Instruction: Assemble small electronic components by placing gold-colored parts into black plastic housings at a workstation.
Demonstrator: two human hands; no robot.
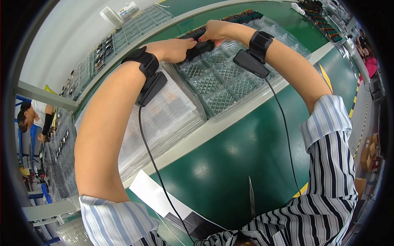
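Both hands meet over the far edge of a clear plastic compartment tray (221,99). My left hand (174,49) comes in from the left, its fingers closed on a black part (200,49), whose exact kind I cannot make out. At the other end, my right hand (216,31) pinches the same dark piece with thumb and fingers. Beyond them, a row of similar black parts with coloured ends (246,16) runs along the tray's far side. The nearer compartments show a crosshatched clear base. Each wrist wears a black strap with a cabled black device.
A stack of clear trays under a translucent sheet (172,106) stands left of the open tray. Tweezers (251,197) and a white paper (152,190) lie on the green table (221,156). A pale rail (193,143) crosses the bench. Another person (35,117) works at far left.
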